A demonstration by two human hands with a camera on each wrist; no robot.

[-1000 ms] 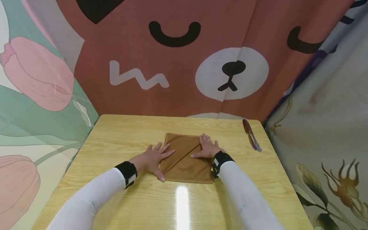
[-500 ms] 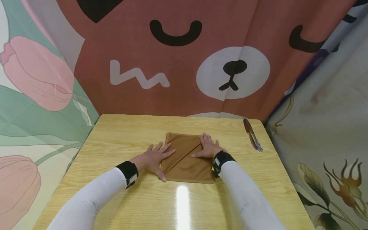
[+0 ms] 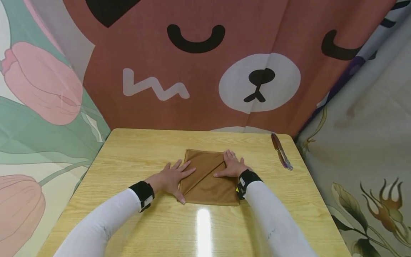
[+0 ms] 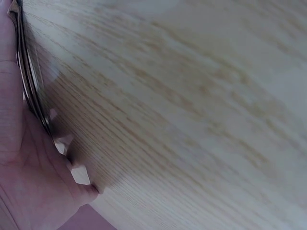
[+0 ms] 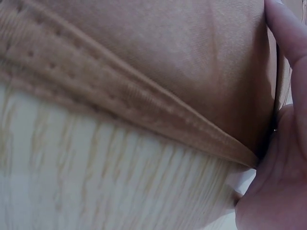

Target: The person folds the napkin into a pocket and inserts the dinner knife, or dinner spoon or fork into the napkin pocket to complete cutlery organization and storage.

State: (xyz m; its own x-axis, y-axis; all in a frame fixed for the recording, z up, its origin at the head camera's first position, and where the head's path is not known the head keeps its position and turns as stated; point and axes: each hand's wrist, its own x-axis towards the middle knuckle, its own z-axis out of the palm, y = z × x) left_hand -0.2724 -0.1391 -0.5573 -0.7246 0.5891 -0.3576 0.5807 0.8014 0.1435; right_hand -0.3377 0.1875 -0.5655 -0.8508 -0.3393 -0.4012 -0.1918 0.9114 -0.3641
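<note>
A brown cloth point(image 3: 205, 189), folded into a square with a diagonal fold line across its top, lies flat on the table. My left hand point(image 3: 171, 177) rests with fingers spread on its left edge, the thumb at the near left corner. My right hand point(image 3: 232, 166) lies spread over the cloth's upper right side, thumb pointing inward. In the left wrist view, layered cloth edges point(image 4: 29, 72) run along the left palm point(image 4: 36, 177). The right wrist view has the stitched hem point(image 5: 144, 100) close up, with the right hand point(image 5: 283, 167) at its end.
A slim brown and clear item point(image 3: 282, 151), its kind unclear, lies at the far right of the wooden table point(image 3: 144, 142). Printed curtains point(image 3: 199, 78) hang behind the table and at both sides. A bright light reflection marks the near table surface.
</note>
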